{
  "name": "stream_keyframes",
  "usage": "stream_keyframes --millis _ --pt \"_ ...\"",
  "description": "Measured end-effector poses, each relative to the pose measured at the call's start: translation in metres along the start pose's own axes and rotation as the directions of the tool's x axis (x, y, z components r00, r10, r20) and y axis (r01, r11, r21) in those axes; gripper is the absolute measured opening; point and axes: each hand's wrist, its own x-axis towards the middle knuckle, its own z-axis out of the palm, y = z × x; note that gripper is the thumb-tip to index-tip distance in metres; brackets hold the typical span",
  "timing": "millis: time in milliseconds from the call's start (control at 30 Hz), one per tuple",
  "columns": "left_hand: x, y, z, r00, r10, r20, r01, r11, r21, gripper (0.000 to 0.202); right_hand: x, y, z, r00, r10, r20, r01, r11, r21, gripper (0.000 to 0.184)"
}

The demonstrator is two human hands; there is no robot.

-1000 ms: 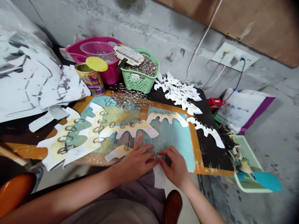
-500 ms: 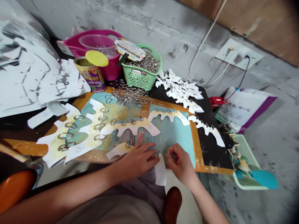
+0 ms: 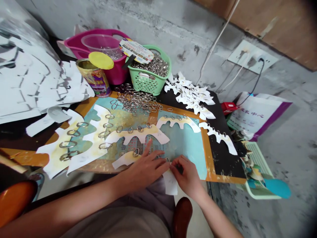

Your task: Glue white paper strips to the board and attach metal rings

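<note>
In the head view, the left hand (image 3: pixel 146 163) lies open with spread fingers on the painted board (image 3: pixel 184 148), seemingly to keep the work steady. The right hand (image 3: pixel 185 173) pinches narrowly a white paper strip (image 3: pixel 170 182) just beside a small metal ring (image 3: pixel 167 159), but I cannot tell if it also holds this ring. A heap of rings (image 3: pixel 136 101) lies at the board's far edge, probably for easy reach.

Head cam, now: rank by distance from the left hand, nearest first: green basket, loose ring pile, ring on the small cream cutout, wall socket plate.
From the left hand:
1. Ring on the small cream cutout: just ahead, view-left.
2. Loose ring pile: ahead, board's far edge.
3. Green basket: behind the pile.
4. Wall socket plate: far right, on the wall.
</note>
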Motion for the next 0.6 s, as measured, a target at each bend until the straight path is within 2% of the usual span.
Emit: stream_keyframes --millis 67,133,233,333,400,500,600 --pt "0.001 0.0 0.0 1.0 0.003 0.001 -0.003 1.0 0.002 0.017 -0.002 -0.002 0.0 0.999 0.05 -0.02 -0.05 0.999 -0.005 0.017" --pt "0.001 0.0 0.0 1.0 0.015 -0.004 -0.015 1.0 0.002 0.017 -0.003 -0.004 0.002 0.997 0.069 -0.044 -0.073 0.994 -0.08 0.018" --pt "0.001 -0.001 0.0 0.999 0.035 -0.011 -0.035 0.999 0.013 0.021 -0.002 -0.007 0.005 0.997 0.048 -0.06 -0.06 0.974 -0.216 0.014" --pt "0.001 0.0 0.0 0.999 0.04 -0.01 -0.04 0.999 0.033 0.024 -0.002 -0.008 0.008 0.994 0.003 -0.107 -0.028 0.971 -0.236 0.009" --pt "0.001 0.0 0.001 0.999 0.041 -0.012 -0.04 0.998 0.041 0.021 -0.004 -0.006 0.011 0.984 -0.082 -0.155 0.05 0.978 -0.203 0.009" --pt "0.001 -0.001 0.002 0.999 0.039 -0.005 -0.039 0.999 0.035 0.021 -0.009 0.002 0.016 0.946 -0.275 -0.172 0.248 0.955 -0.16 0.016" --pt "0.001 -0.001 0.002 0.999 0.043 0.007 -0.043 0.999 0.02 0.024 -0.011 0.012 0.022 0.911 -0.37 -0.18 0.347 0.926 -0.146 0.022"
